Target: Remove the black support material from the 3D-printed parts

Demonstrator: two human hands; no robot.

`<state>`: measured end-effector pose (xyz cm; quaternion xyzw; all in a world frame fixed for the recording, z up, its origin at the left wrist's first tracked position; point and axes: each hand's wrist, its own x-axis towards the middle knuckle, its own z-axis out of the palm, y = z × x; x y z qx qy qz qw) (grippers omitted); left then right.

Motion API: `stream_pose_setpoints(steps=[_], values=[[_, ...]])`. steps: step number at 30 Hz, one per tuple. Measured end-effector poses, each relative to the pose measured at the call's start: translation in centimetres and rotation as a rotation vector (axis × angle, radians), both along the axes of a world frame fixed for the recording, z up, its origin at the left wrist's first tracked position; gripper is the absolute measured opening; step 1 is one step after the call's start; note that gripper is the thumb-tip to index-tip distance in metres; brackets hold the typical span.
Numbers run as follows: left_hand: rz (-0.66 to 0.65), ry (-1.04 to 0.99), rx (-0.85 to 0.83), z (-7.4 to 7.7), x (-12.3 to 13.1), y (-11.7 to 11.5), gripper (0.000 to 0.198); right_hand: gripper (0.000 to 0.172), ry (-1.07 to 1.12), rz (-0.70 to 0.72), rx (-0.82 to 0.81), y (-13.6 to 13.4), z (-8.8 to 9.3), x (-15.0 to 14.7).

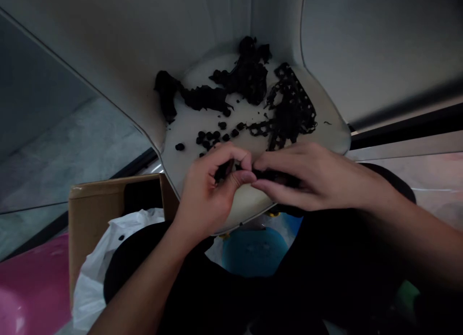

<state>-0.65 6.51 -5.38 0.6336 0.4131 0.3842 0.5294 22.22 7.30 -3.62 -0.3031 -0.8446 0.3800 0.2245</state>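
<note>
Head view: left hand [211, 195] and right hand [311, 178] pinch a lumpy black strip [273, 176].

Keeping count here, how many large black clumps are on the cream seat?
3, on the cream seat: one strip left, one heap top centre, one latticed piece right. Another may be hidden where the left hand and right hand pinch black material.

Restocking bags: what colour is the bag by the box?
White plastic bag, seen best in the head view.

Matt, rough black scraps [206, 98] lie on a smooth pale plastic seat [325, 132] beside a cardboard box [94, 219].
</note>
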Motion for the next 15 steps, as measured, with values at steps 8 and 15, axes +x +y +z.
stream_pose_setpoints(steps=[8, 15], values=[[-0.057, -0.286, -0.204, -1.1, 0.0, -2.7, 0.021, 0.018, 0.36, -0.069, -0.255, -1.9, -2.0, -1.2], [0.053, -0.291, 0.108, 1.4, -2.0, -2.6, 0.017, 0.032, 0.718, -0.546, -0.63, -0.3, -3.0, 0.0]])
